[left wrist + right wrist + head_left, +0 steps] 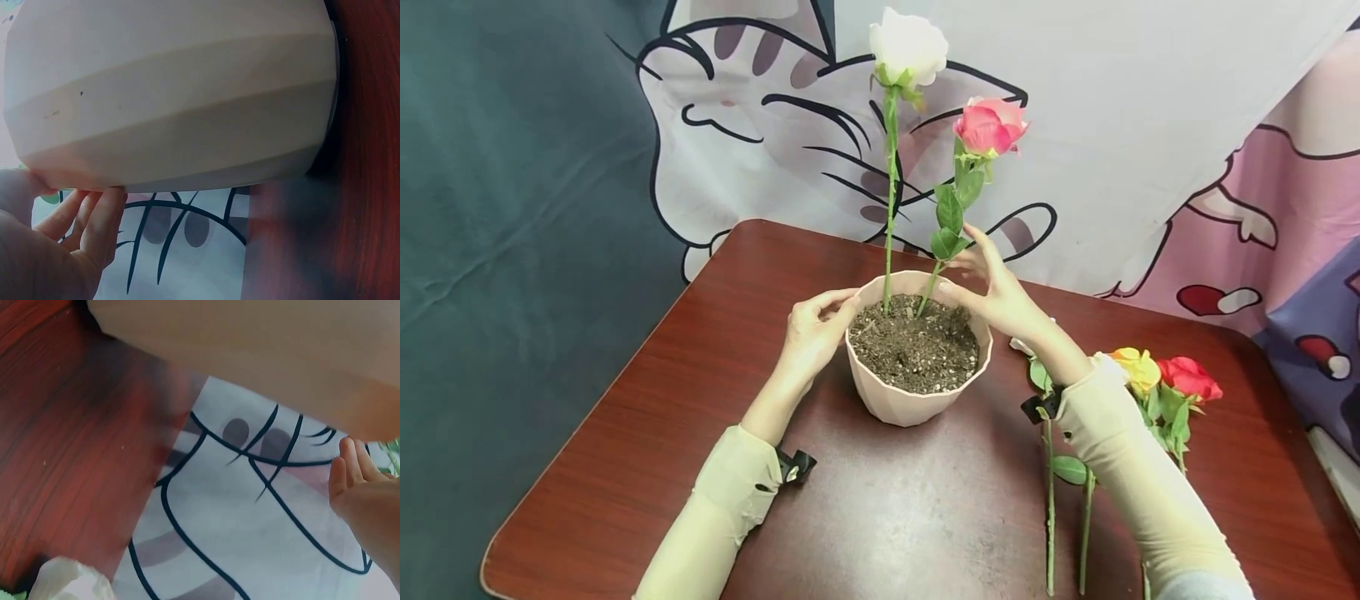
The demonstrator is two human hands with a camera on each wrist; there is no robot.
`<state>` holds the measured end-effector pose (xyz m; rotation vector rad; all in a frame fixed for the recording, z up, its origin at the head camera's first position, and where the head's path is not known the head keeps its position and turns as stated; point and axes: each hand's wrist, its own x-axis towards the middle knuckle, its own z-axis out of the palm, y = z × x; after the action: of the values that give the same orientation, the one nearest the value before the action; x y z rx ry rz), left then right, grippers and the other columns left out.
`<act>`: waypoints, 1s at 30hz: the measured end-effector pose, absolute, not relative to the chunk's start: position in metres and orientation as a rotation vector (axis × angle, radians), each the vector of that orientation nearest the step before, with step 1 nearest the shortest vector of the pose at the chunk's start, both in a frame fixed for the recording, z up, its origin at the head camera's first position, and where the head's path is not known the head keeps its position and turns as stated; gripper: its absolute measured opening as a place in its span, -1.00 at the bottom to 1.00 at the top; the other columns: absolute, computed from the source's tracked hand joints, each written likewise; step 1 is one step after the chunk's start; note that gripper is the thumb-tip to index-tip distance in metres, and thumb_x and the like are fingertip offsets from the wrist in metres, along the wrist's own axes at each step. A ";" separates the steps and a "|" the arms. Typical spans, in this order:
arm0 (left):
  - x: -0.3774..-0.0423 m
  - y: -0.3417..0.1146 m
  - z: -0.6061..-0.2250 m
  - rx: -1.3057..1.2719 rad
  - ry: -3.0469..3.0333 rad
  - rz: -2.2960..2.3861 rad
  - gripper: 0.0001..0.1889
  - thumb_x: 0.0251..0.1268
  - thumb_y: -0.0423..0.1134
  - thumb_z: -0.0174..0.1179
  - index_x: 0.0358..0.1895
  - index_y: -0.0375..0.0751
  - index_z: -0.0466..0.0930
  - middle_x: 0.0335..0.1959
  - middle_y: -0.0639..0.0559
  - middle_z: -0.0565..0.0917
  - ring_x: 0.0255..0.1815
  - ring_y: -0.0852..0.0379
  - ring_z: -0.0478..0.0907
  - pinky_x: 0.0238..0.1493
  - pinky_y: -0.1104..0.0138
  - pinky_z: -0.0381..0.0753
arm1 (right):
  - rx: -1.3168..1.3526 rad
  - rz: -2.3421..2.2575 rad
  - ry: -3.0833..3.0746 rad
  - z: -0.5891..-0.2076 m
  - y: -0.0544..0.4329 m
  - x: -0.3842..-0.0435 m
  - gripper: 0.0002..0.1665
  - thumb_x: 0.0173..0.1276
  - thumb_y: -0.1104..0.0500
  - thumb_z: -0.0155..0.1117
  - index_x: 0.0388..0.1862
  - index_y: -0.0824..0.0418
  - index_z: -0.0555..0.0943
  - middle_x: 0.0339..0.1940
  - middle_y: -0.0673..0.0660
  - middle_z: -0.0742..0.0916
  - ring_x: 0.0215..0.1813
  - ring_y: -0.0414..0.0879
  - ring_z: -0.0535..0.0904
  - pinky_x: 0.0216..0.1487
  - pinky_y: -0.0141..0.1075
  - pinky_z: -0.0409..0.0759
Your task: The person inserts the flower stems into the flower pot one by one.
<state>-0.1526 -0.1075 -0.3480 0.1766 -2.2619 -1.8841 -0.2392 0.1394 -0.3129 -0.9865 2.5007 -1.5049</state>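
Note:
A pale pink faceted flower pot [902, 406] filled with dark soil [917, 354] stands on the table. A white rose [910, 46] and a pink rose [990, 127] rise from the soil, the white one straight, the pink one leaning right. My left hand [816, 329] holds the pot's left side by the rim; in the left wrist view its fingertips [115, 195] touch the outer wall. On the far right, my right hand [996, 287] is spread around the rim beside the pink rose's stem, thumb over the edge. In the right wrist view its fingers look fairly straight, right at the wall.
Several cut roses lie on the table at the right, partly under my right forearm: a yellow rose [1138, 369], a red rose [1189, 378] and bare stems [1049, 508] toward the front. Behind the reddish-brown table [625, 433] hangs a cartoon-cat cloth [730, 175].

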 end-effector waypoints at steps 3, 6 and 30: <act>-0.153 -0.105 -0.349 0.168 -2.261 -1.873 -0.76 0.24 -0.13 0.21 -0.07 -0.06 0.69 -0.43 -0.08 0.67 -0.56 0.26 0.47 -0.56 0.51 0.46 | -1.003 -1.536 2.502 -0.313 0.149 -0.238 -0.02 0.30 0.37 0.19 0.50 0.14 -0.16 0.18 0.34 0.50 0.24 0.18 0.39 0.30 0.03 0.27; -0.154 -0.104 -0.351 0.166 -2.257 -1.880 -0.77 0.24 -0.14 0.22 -0.08 -0.06 0.69 -0.45 -0.06 0.67 -0.58 0.25 0.47 -0.59 0.51 0.44 | -0.983 -1.536 2.524 -0.316 0.163 -0.236 -0.03 0.31 0.34 0.19 0.50 0.02 -0.15 0.21 0.31 0.50 0.26 0.14 0.37 0.32 0.04 0.25; -0.152 -0.108 -0.347 0.189 -2.267 -1.908 -0.72 0.25 -0.07 0.21 -0.04 -0.06 0.68 -0.33 -0.18 0.68 -0.47 0.26 0.53 -0.48 0.50 0.58 | -0.606 -1.581 2.751 -0.284 0.280 -0.188 -0.03 0.30 0.37 0.19 0.49 -0.07 -0.12 0.07 -0.26 0.54 0.12 -0.35 0.43 0.04 -0.61 0.37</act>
<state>-0.1517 -0.1082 -0.3469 0.1888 -2.2666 -1.9084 -0.1875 0.2796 -0.2842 -0.6061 2.7507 -1.5805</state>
